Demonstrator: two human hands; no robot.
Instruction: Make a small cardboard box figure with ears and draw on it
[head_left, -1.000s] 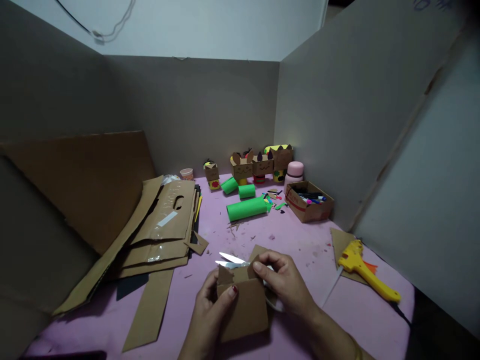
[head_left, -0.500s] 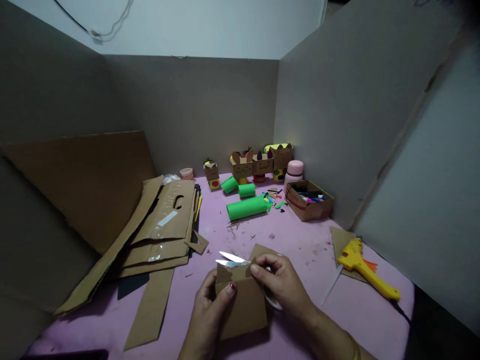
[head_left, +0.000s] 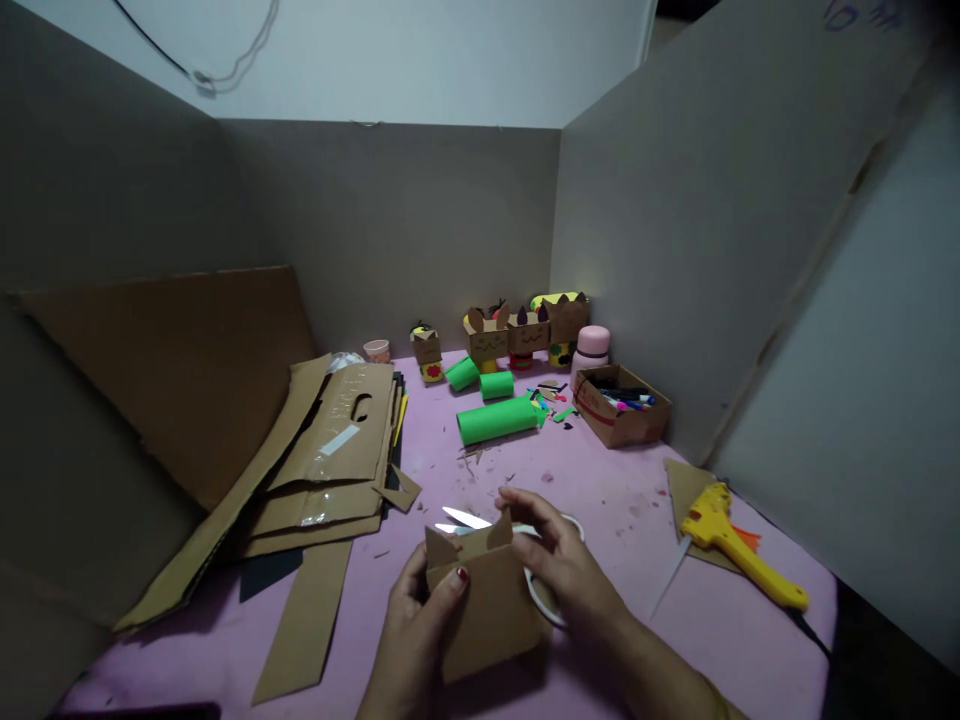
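A small cardboard box (head_left: 487, 620) with two pointed ear-like flaps on its top edge is in my left hand (head_left: 416, 620). The left thumb, with a red nail, presses on the front face while the fingers wrap round the left side. Beside the right ear flap (head_left: 500, 530), my right hand (head_left: 562, 560) has its fingers apart, the thumb close to the box's upper right corner. Whether that thumb touches the box I cannot tell. Behind the box lie scissors (head_left: 466, 518) with white handles, partly hidden by the box and my right hand.
Flattened cardboard (head_left: 330, 440) is stacked at the left, with a loose strip (head_left: 304, 625) in front. Green paper tubes (head_left: 499, 420) and scraps lie further back, before cardboard figures (head_left: 487, 340). At right are a box of pens (head_left: 622, 420), a pink bottle (head_left: 593, 345) and a yellow glue gun (head_left: 735, 545).
My right fingers have loosened from the right ear flap and moved slightly right and apart, so the flap shows fully. My left hand keeps its hold on the box. The view has shifted slightly.
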